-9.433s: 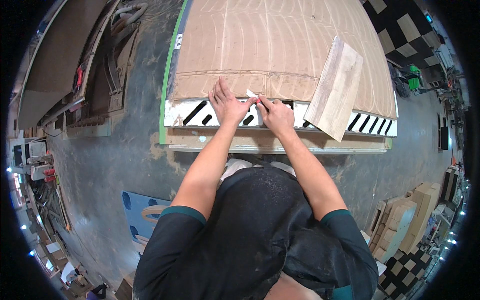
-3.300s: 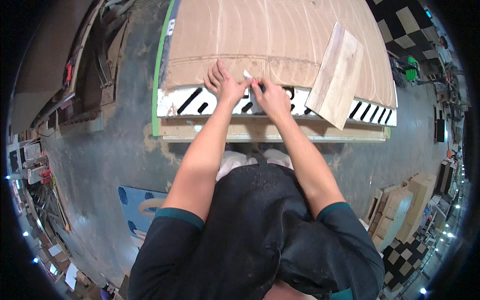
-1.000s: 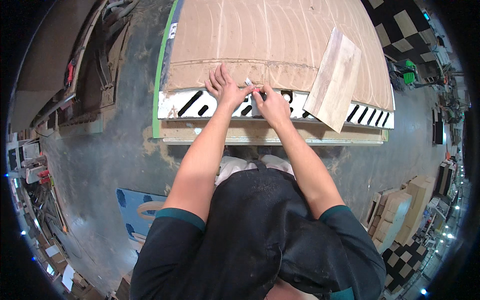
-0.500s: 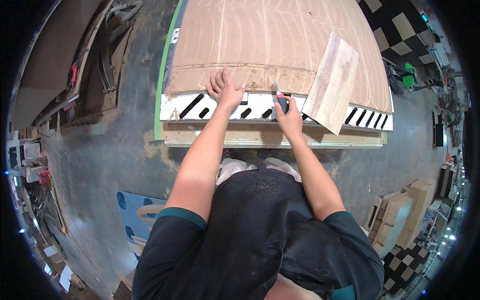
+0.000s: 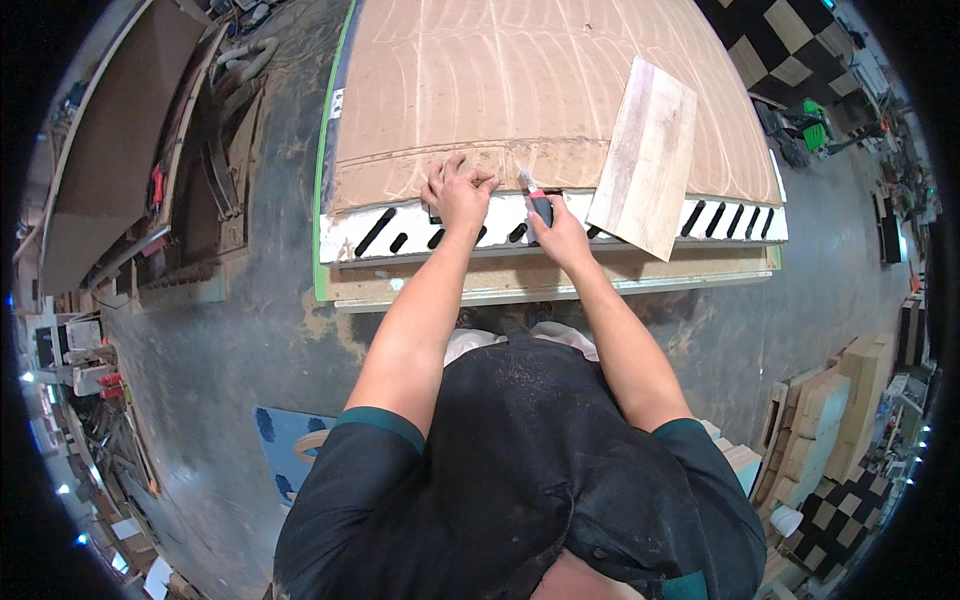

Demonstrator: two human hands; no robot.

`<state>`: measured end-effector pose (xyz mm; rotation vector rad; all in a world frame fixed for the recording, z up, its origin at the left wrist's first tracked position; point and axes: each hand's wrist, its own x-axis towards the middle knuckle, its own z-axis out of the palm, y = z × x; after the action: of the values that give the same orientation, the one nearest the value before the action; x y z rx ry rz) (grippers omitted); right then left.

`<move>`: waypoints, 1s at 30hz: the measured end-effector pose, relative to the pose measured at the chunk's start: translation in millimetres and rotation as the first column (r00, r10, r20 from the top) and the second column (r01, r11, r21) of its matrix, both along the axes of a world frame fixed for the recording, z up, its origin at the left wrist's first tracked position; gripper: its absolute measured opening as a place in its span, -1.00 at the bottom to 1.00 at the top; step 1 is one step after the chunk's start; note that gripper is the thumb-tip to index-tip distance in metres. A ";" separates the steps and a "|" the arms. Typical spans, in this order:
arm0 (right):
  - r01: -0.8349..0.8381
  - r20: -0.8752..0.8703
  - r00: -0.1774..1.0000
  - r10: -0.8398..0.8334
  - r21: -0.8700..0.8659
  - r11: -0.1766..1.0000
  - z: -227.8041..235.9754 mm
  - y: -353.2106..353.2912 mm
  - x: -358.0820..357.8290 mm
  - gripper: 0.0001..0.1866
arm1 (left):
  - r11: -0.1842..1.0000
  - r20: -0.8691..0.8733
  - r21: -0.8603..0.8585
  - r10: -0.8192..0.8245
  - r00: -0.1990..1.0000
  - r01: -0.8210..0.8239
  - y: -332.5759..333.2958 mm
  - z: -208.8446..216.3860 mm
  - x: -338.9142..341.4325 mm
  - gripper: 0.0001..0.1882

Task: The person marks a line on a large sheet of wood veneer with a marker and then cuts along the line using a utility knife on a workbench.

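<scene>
A utility knife (image 5: 541,207) with a black and red handle sits in my right hand (image 5: 563,238). Its pale metal end points away from me, over the near edge of a brown sheet (image 5: 470,90) marked with wavy light lines. My left hand (image 5: 462,202) rests on that same edge, left of the knife. Its thumb and index finger come together; anything between them is too small to make out. Below both hands runs a white strip (image 5: 345,238) with slanted black slots. A wood-grain plank (image 5: 645,155) lies aslant across sheet and strip, right of my hands.
Green edging (image 5: 322,190) borders the stack's left side. A lower board ledge (image 5: 440,287) juts out toward me. Large panels (image 5: 120,150) lean at far left. Behind me on the right stand stacked boards (image 5: 825,420); a blue patterned panel (image 5: 275,440) lies behind on the left.
My left hand's spread fingers have drawn in, thumb and index finger together. The knife and right hand have shifted left, closer to the left hand. The whole view has turned slightly.
</scene>
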<state>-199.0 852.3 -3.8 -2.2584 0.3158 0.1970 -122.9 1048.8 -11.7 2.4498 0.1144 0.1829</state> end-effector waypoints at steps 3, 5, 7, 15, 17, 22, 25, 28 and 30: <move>-0.014 0.011 1.000 0.014 0.002 1.000 0.9 -0.2 -0.9 -0.40 | 0.999 0.083 0.022 0.023 0.996 -0.025 2.4 -16.4 -3.7 -0.78; -0.020 0.006 1.000 0.020 0.010 1.000 2.2 -1.5 -3.3 -0.42 | 0.998 0.118 0.042 0.040 0.992 -0.045 8.7 -22.3 -13.2 -0.78; -0.027 -0.020 0.999 0.028 0.023 0.999 10.9 -1.3 -4.6 -0.44 | 0.995 0.102 0.051 0.076 0.992 -0.082 24.4 -18.7 -29.4 -0.78; -0.072 -0.076 0.995 0.069 -0.039 0.997 11.5 -3.2 5.6 -0.45 | 0.969 0.201 0.244 -0.075 0.977 0.024 64.8 -6.8 -63.4 -0.61; -0.087 -0.102 0.992 0.080 -0.066 0.994 14.4 -0.7 6.8 -0.40 | 0.951 0.175 0.303 -0.118 0.977 0.060 62.3 -16.4 -52.7 -0.43; -0.101 -0.076 0.993 0.095 -0.071 0.992 14.0 2.5 8.5 -0.45 | 0.877 -0.064 0.416 -0.237 0.969 0.242 28.9 -29.5 -38.4 -0.04; -0.099 -0.078 0.992 0.094 -0.053 0.994 8.7 -2.3 9.4 -0.45 | 0.802 -0.126 0.396 -0.436 0.891 0.448 11.4 -4.4 -53.6 -0.15; -0.100 -0.089 0.991 0.098 -0.026 0.995 8.7 -3.5 9.5 -0.43 | 0.812 -0.138 0.174 -0.540 0.830 0.557 9.9 34.4 -67.7 -0.30; -0.111 -0.090 0.990 0.108 -0.028 0.993 7.1 -2.5 10.1 -0.38 | 0.877 0.042 0.248 -0.434 0.900 0.412 8.9 15.5 -57.4 -0.28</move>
<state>-188.9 849.8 3.3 -2.3057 0.2435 0.3520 -180.3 1057.6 3.7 2.6227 -0.5146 0.1238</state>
